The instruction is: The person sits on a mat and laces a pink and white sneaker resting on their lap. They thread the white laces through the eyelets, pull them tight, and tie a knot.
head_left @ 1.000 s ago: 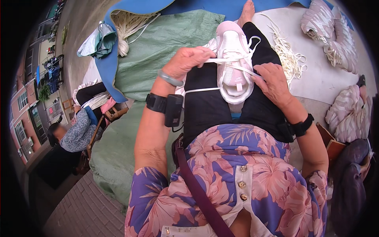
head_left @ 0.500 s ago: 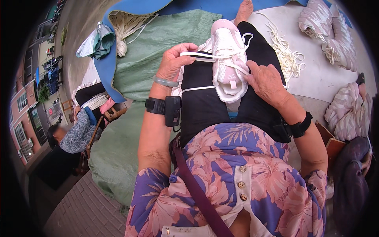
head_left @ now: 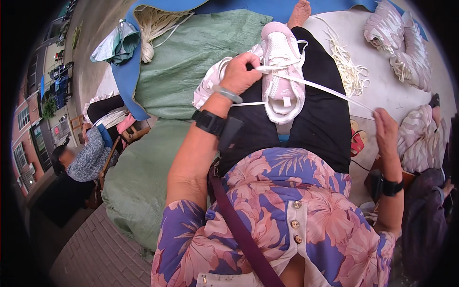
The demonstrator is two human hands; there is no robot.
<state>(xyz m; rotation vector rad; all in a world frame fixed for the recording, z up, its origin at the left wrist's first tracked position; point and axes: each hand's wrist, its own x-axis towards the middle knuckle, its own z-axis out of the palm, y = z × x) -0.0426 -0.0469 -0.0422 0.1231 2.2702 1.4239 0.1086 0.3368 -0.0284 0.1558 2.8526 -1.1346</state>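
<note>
A pale pink and white sneaker (head_left: 278,45) rests on my black-trousered lap, toe pointing away from me. At its left side my left hand (head_left: 240,74) is closed in a pinch on a white shoelace by the eyelets. Out to the right, my right hand (head_left: 386,129) grips the far end of a white shoelace (head_left: 330,87), which runs taut from the sneaker across my right thigh. Another pink and white sneaker (head_left: 206,88) lies partly behind my left hand. A further strand of lace crosses my left thigh.
Bundled white laces (head_left: 154,26) lie at the far left beside a green woven sack (head_left: 191,52). Loose laces (head_left: 346,67) lie on the pale sheet at right. Stacked sneakers (head_left: 409,45) stand beyond. A seated person (head_left: 88,160) is at left, another at the right edge.
My right hand has moved from the sneaker out to the right, drawing the lace long and straight. My left hand has come in closer against the eyelets, uncovering the second sneaker.
</note>
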